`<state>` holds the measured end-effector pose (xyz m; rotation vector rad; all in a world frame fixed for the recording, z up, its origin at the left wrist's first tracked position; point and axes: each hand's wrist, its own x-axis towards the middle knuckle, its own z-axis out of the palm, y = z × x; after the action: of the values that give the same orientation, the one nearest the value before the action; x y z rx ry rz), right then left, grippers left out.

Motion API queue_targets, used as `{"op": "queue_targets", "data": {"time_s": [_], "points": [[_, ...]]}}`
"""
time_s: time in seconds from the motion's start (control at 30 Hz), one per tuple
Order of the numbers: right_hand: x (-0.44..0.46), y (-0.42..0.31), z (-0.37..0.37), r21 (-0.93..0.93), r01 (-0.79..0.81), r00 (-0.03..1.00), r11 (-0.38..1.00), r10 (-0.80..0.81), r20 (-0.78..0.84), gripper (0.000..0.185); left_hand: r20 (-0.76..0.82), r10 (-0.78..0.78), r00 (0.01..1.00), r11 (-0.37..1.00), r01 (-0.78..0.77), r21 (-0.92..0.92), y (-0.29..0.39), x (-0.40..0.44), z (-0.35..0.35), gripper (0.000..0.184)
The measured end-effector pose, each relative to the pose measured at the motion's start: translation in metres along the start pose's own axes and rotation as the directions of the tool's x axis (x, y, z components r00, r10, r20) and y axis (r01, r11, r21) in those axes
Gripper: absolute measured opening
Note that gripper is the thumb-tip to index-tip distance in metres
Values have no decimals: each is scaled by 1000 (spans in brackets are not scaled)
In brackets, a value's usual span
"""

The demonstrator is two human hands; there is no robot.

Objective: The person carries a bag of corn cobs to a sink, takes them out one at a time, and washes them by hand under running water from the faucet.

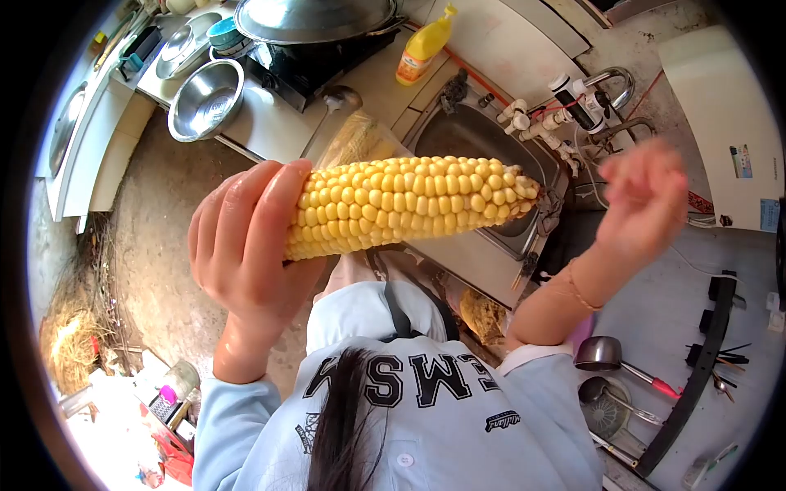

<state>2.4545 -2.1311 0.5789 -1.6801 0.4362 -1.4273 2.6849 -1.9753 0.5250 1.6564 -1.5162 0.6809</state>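
My left hand [254,225] is wrapped round the thick end of an ear of corn [409,200], holding it level across the front of my chest. Bare yellow kernels cover the ear, and its narrow tip points right. My right hand [643,200] is raised to the right of the tip, apart from it. Motion blurs its fingers, which look bent; whether anything is between them I cannot make out. Behind the corn, a clear plastic bag [360,141] with something yellowish inside lies on the counter near the sink.
A sink [483,135] with pipes and a tap [614,78] lies beyond the corn. On the counter stand a yellow bottle [426,49], a steel basin [206,100] and a big lidded pan [315,18]. Ladles [599,353] hang at the right.
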Motion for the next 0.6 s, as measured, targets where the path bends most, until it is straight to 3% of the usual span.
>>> {"op": "queue_targets", "data": {"time_s": [0.03, 0.07, 0.1, 0.13, 0.17, 0.2, 0.23, 0.3, 0.33, 0.37, 0.4, 0.43, 0.47, 0.53, 0.6], "points": [[-2, 1, -22, 303, -35, 996, 952, 8, 90, 30, 5, -6, 1000, 1000, 6, 5, 0, 0, 0, 36], [-5, 19, -44, 616, -94, 954, 782, -107, 281, 33, 2, -6, 1000, 1000, 6, 6, 0, 1, 0, 36], [-11, 47, -62, 828, -220, 871, 517, -278, 405, 36, 13, -31, 999, 999, 31, -33, 0, 1, 1, 38], [-22, 67, -70, 351, -361, 867, 864, 172, 467, 25, 27, -53, 998, 996, 55, -73, -1, 2, 1, 39], [-42, 103, -85, -296, -354, 815, 887, 448, 368, 25, 30, -47, 998, 996, 49, -77, -2, 3, 1, 39], [-62, 139, -100, -818, -238, 691, 523, 683, 236, 41, 95, -85, 992, 986, 97, -132, -1, 3, 2, 39], [-78, 153, -103, -976, 80, 529, 201, 822, 212, 26, 157, -123, 980, 972, 151, -180, 0, 4, 4, 39], [-87, 149, -97, -982, 21, 467, 186, 867, 174, 9, 221, -148, 964, 966, 189, -178, 0, 5, 2, 39], [-84, 139, -88, -798, -370, 559, 475, 801, 217, 11, 295, -179, 939, 957, 235, -168, 0, 5, 1, 39], [-76, 128, -77, -797, -368, 551, 479, 803, 228, 11, 326, -190, 926, 959, 247, -142, 1, 7, 0, 38], [-64, 105, -58, -882, -94, 742, 461, 624, 246, 12, 341, -187, 921, 959, 247, -139, 1, 8, 3, 38], [-55, 83, -41, -925, 163, 866, 345, 399, 301, 14, 342, -173, 924, 965, 228, -127, 1, 8, 7, 38], [-50, 68, -24, -929, 152, 869, 339, 402, 289, 14, 333, -159, 930, 971, 208, -119, 1, 10, 11, 38], [-35, 43, 7, -677, 181, 974, 713, -33, 226, 15, 348, -158, 924, 971, 209, -115, 1, 11, 15, 38], [-30, 12, 30, -584, 381, 897, 716, -133, 422, 18, 383, -170, 908, 969, 224, -102, 4, 11, 15, 38]]}}
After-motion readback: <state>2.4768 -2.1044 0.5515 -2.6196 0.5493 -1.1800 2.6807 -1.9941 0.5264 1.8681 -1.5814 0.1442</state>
